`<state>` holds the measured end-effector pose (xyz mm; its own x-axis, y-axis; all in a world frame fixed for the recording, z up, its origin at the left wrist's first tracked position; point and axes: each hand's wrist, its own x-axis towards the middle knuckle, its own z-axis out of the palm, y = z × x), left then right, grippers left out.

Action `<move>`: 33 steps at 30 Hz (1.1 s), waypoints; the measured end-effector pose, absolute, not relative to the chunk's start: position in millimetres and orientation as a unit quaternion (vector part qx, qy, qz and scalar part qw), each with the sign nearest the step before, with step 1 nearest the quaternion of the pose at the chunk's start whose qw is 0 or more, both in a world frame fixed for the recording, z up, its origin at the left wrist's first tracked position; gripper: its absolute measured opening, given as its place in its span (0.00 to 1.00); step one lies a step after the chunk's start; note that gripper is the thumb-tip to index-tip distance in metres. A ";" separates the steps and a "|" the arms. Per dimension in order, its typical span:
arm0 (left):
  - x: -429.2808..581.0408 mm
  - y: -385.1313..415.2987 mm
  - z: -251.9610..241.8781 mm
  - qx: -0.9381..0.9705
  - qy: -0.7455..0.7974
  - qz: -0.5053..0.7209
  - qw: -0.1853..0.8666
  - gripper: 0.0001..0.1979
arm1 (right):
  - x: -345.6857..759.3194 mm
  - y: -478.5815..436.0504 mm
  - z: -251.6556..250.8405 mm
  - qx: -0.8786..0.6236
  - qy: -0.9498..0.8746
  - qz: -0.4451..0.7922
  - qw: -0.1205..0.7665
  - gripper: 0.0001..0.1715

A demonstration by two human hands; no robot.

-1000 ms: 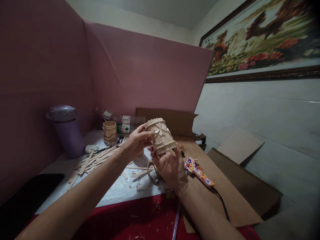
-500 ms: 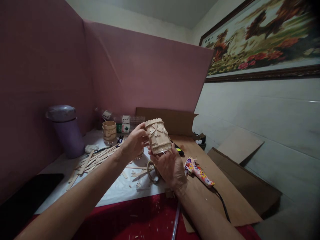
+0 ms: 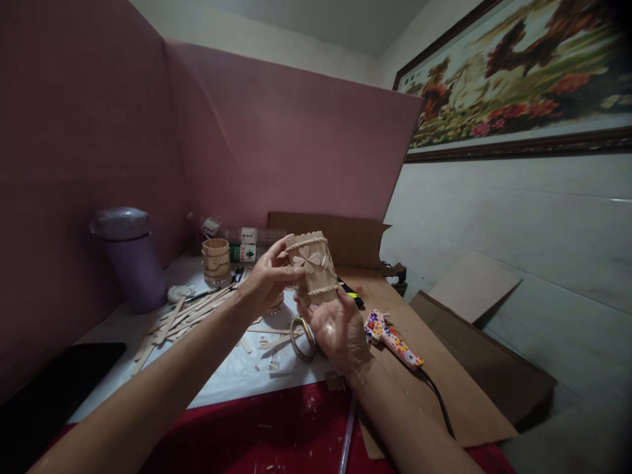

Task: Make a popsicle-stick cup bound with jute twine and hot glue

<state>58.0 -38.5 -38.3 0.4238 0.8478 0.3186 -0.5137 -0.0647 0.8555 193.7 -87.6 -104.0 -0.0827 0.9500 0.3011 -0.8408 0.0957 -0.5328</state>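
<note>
Between left hand (image 3: 266, 284) and right hand (image 3: 339, 329) sits one stick cup (image 3: 311, 266).

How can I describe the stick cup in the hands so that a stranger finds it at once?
Start at the pink board and come forward to the left hand and right hand above the table. Between them is a cup of wooden sticks. Unlike the similar cup standing by the purple flask, it is held up and shows a stick flower.
</note>
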 end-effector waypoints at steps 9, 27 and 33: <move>57.8 -39.6 -36.7 0.507 0.157 0.528 0.664 0.44 | 195.7 -90.2 -104.1 -0.098 -0.312 0.667 0.670 0.31; 60.9 -33.3 -45.0 0.519 0.200 0.529 0.641 0.36 | 197.6 -89.1 -105.0 -0.093 -0.309 0.703 0.634 0.34; 61.8 -33.1 -43.7 0.498 0.209 0.530 0.654 0.32 | 196.4 -89.6 -106.3 -0.102 -0.317 0.698 0.634 0.32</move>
<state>61.8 -33.1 -43.7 0.3502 0.9011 0.2556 -0.4854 -0.0588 0.8723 196.4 -89.6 -106.3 -0.1744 0.9496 0.2603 -0.8202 0.0061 -0.5720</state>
